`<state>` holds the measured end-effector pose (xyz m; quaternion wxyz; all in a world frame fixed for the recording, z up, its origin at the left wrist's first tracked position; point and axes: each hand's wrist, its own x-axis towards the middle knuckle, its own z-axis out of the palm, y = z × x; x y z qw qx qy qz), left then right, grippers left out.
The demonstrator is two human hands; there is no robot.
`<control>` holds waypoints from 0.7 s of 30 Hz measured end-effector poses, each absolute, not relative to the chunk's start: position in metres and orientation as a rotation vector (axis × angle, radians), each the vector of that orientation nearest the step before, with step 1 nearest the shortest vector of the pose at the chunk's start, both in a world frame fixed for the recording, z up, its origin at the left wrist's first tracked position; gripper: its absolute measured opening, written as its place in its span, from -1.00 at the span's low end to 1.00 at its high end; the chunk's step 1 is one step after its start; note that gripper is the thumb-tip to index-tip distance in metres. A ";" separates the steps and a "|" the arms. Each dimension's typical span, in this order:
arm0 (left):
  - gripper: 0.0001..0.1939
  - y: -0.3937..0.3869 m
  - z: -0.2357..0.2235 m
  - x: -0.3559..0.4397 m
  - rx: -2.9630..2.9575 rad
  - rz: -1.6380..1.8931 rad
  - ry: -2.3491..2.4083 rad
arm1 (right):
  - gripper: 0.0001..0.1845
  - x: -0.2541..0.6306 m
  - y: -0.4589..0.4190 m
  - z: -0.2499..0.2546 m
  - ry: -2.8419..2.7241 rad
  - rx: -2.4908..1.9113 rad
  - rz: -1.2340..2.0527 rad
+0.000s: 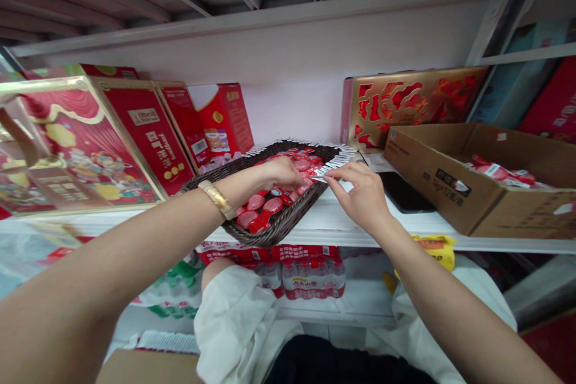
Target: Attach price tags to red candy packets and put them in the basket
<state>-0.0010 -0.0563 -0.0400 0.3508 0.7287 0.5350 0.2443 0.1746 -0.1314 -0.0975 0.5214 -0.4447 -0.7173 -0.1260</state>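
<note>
While the left hand (283,173) rests its fingers on red packets (270,207) inside a woven basket (274,234), the right hand (360,195) pinches white packet strips (333,162) at the basket's edge, nearest a cardboard box (450,183).

Left arm (135,234) and right arm (432,276) outstretched, left hand (282,173) palm-down, right hand (360,199) fingers pinched.

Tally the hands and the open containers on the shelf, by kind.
Hands: 2 (left hand, right hand)
Woven tray: 1
Open carton: 1
Total: 4
</note>
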 end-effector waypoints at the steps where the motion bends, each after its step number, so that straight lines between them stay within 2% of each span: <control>1: -0.78 -0.056 -0.039 -0.004 1.889 0.612 1.388 | -0.82 0.175 -0.135 -0.096 -1.698 -1.045 -0.275; 5: -0.82 -0.054 -0.035 -0.018 1.903 0.496 1.401 | -0.84 0.177 -0.150 -0.092 -1.636 -0.983 -0.197; 10: -0.77 -0.055 -0.033 -0.031 1.940 0.456 1.459 | -0.88 0.178 -0.165 -0.094 -1.591 -0.961 -0.179; 14: -0.90 -0.063 -0.032 -0.032 1.983 0.399 1.502 | -0.92 0.177 -0.173 -0.096 -1.574 -0.920 -0.169; 21: -0.76 -0.068 -0.037 -0.022 2.091 0.159 1.473 | -0.92 0.179 -0.184 -0.096 -1.572 -0.889 -0.169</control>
